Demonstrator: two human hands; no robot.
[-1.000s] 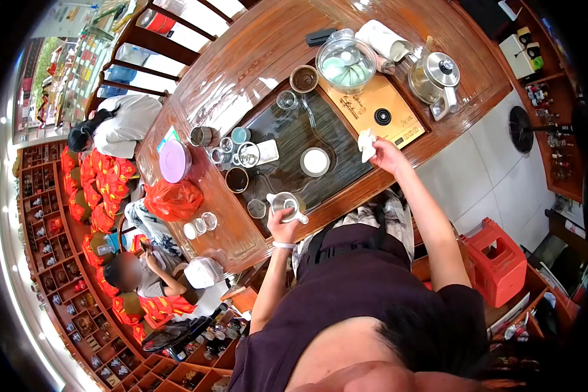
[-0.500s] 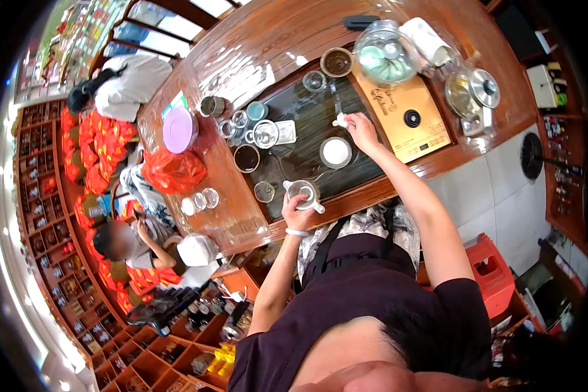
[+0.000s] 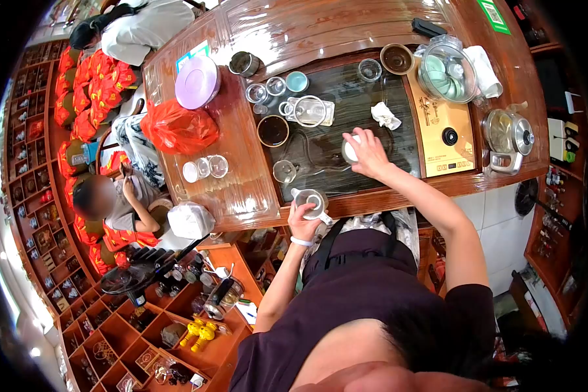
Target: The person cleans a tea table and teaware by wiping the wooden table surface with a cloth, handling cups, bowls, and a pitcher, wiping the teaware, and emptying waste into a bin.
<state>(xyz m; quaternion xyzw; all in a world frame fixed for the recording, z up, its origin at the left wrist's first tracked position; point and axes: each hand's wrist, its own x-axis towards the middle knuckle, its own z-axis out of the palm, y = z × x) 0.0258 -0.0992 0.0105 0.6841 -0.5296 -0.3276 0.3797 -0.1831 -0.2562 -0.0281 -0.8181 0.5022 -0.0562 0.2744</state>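
My left hand [image 3: 302,221] is closed around a small clear glass pitcher [image 3: 311,202] at the tray's front edge. Over the dark tea tray [image 3: 336,176], my right hand [image 3: 371,155] has its fingers bent around a round white piece [image 3: 350,149], partly hidden by the hand; whether it is a cup or a lid I cannot tell. Behind that hand a crumpled white tissue [image 3: 386,116] lies on the tray. A glass pot with a handle [image 3: 309,111], a dark round bowl [image 3: 273,131] and a small glass cup [image 3: 284,171] stand towards the left.
On the right are a gold panel [image 3: 441,140], a glass bowl with green pieces [image 3: 447,75] and a glass kettle [image 3: 509,134]. A red plastic bag [image 3: 176,127] and a purple lid [image 3: 198,81] sit at the left. Two people [image 3: 121,202] are beyond the table.
My right hand has let go of the tissue, now on the tray, and moved down to the round white piece. My left hand still holds the pitcher. The whole view has shifted.
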